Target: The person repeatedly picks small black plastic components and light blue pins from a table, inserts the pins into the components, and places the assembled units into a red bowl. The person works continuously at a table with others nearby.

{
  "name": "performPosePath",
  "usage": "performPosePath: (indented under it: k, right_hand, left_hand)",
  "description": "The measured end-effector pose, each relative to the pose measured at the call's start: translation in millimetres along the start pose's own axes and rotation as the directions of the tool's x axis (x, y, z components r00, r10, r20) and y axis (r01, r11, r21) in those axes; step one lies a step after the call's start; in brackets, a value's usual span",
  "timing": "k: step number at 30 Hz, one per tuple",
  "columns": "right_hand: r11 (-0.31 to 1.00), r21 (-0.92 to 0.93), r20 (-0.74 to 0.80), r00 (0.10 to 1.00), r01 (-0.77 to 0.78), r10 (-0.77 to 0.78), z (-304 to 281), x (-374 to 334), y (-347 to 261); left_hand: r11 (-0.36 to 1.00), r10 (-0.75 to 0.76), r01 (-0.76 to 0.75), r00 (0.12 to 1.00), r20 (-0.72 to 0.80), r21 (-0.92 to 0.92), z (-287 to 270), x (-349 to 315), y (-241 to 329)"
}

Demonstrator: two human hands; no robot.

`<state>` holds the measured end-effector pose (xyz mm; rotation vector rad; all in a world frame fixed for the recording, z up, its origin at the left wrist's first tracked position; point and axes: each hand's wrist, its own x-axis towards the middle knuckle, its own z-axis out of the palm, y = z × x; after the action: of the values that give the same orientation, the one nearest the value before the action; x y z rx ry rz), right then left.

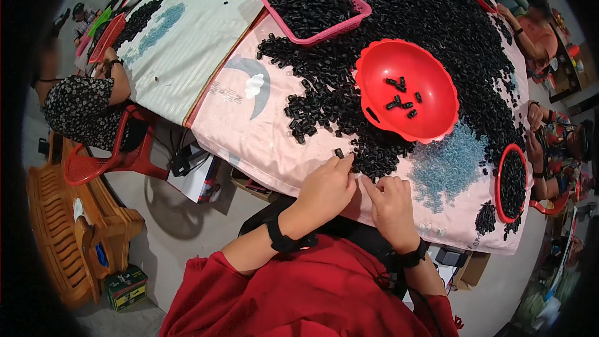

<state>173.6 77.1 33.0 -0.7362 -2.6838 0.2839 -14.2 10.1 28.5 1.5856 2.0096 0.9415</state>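
Note:
My left hand (326, 191) is over the front edge of the pink table cover, its fingers curled together beside a pile of small black plastic pieces (377, 156). What its fingertips hold, if anything, is hidden. Close by on the right, my right hand (395, 207) is closed too, thumb toward the same pile; its contents cannot be made out. A lone black piece (339, 153) lies just beyond my left fingertips. Past both hands sits a red scalloped bowl (405, 115) with several black pieces in it. Small clear bluish rings (446, 165) are heaped to the right.
A pink basket (365, 9) full of black pieces stands at the back; a red basket (499, 195) of them is at the right edge. Black pieces cover much of the far table. Other people sit left and right. A wooden bench (62, 224) stands at left.

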Motion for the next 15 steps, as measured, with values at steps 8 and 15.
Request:
performPosePath:
  k: [8, 15]
  right_hand:
    - [0.999, 0.035, -0.021, 0.999, 0.028, -0.027, -1.7, -1.5, -2.3]
    - [1.0, -0.019, -0.046, 0.999, -0.025, 0.024, -0.9, -3.2, 5.2]
  left_hand:
    - [0.999, -0.029, 0.029, 0.999, 0.04, -0.022, -1.5, 2.0, 0.5]
    - [0.996, -0.028, 0.038, 0.993, 0.119, -0.082, 3.9, -3.6, 5.7]
